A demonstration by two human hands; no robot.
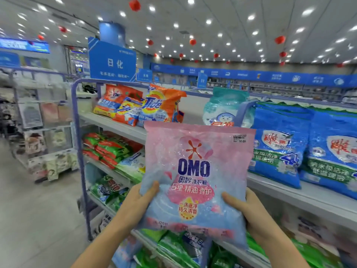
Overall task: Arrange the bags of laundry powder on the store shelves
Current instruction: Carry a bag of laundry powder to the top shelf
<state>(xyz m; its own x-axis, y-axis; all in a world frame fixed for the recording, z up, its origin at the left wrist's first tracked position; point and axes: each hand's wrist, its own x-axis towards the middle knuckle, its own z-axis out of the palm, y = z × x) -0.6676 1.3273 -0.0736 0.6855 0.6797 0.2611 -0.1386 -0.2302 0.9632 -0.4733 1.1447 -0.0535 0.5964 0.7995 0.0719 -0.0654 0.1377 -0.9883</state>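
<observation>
Head view: a pink OMO bag (195, 171) is held upright in the air before the top shelf (123, 126), its long axis vertical.
Left grip (135, 202): clasps the bag's lower left edge, thumb on the front.
Right grip (249, 211): clasps the lower right edge likewise; neither is nearer.
Key relation: the bag rises above both grips; a bare stretch of shelf seems to lie straight beyond it, between the orange bags (162, 107) and the teal bag (224, 107).
In the way: the teal bag stands close behind the pink bag's upper right; blue bags (280, 147) crowd the right.
Below: green bags (108, 149) fill the lower shelves.
</observation>
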